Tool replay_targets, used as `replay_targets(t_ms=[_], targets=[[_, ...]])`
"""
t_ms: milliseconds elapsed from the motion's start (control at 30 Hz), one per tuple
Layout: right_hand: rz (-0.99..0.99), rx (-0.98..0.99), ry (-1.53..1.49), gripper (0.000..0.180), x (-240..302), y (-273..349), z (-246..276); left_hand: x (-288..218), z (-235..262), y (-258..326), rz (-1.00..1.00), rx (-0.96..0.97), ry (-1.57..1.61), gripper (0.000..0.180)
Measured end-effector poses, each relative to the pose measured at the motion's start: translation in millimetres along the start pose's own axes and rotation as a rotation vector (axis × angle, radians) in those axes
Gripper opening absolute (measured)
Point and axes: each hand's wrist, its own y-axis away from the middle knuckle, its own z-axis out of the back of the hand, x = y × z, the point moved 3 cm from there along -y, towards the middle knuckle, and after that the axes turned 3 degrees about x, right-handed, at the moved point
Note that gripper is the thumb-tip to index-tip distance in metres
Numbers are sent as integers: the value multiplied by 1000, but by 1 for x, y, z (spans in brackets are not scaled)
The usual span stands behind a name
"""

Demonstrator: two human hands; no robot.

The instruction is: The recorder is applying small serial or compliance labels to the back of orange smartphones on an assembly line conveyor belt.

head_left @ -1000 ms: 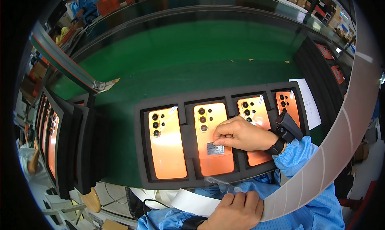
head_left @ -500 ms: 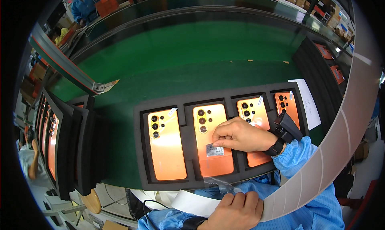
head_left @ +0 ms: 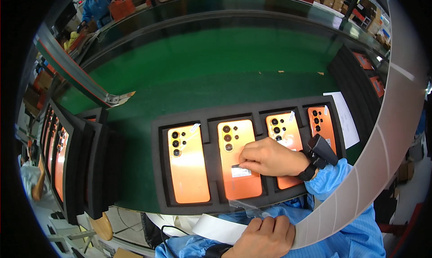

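Observation:
Several orange smartphones lie face down in the cut-outs of a black foam tray [head_left: 159,177]. On the second phone from the left [head_left: 243,186] sits a small silver label [head_left: 240,171]. My right hand [head_left: 272,157] hovers over that phone, thumb and forefinger pinched at the label's upper edge; whether the label is fully flat is hard to see. Below the tray's front edge, my left hand [head_left: 265,235] is closed on a long pale label strip [head_left: 333,217]. A bit of clear film [head_left: 245,207] sticks out above its knuckles.
Stacked black foam trays with phones stand on edge at the left [head_left: 74,168] and right [head_left: 355,78]. A white paper sheet [head_left: 344,118] lies beside the tray. Behind runs a green work surface [head_left: 202,51] with a metal post [head_left: 74,69]. A person in blue [head_left: 96,8] works far left.
My right hand has shifted very slightly, its fingers still at the label's edge. The label catches more glare now. My left hand keeps its grip on the strip.

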Motion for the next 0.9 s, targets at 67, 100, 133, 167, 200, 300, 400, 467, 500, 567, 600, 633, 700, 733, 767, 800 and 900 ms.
replay_targets(t_ms=[67,100,133,167,200,300,400,467,500,567,600,633,700,733,767,800,900], targets=[[30,38,260,16,3,0,-6,1,2,3,22,0,-4,10],[41,58,337,22,7,-3,-11,1,5,6,37,0,-21,10],[22,66,406,28,5,0,-11,2,5,5,25,-4,-25,10],[3,59,438,34,2,0,-11,4,5,3,17,-7,-24,10],[-18,51,456,40,-1,0,-10,6,7,1,16,-29,-16,10],[-57,20,508,59,-14,-10,-6,11,16,-9,-5,-24,-24,9],[-30,-36,597,78,-22,-26,0,14,28,-11,4,-22,-110,9],[16,-68,738,75,-21,-28,9,15,39,-12,-16,-80,-204,8],[8,-87,767,72,-25,-27,1,20,39,-12,-2,-45,-196,8],[36,-135,739,66,-26,-27,0,34,40,-14,17,-49,-204,13],[72,-156,672,65,-24,-28,3,46,38,-20,8,-88,-249,13],[59,-264,622,62,-24,-27,10,61,37,-29,-15,-107,-258,20],[57,-475,538,54,-25,-20,27,89,29,-44,-23,-157,-320,21],[44,-618,459,47,-28,-14,37,104,25,-51,-20,-150,-203,18],[-32,-719,331,40,-26,-8,49,114,27,-57,1,-143,-158,17],[-127,-818,266,32,-30,3,61,124,29,-63,20,-134,-107,16],[-55,-1091,166,13,-27,25,102,158,12,-76,133,-140,-47,13]])
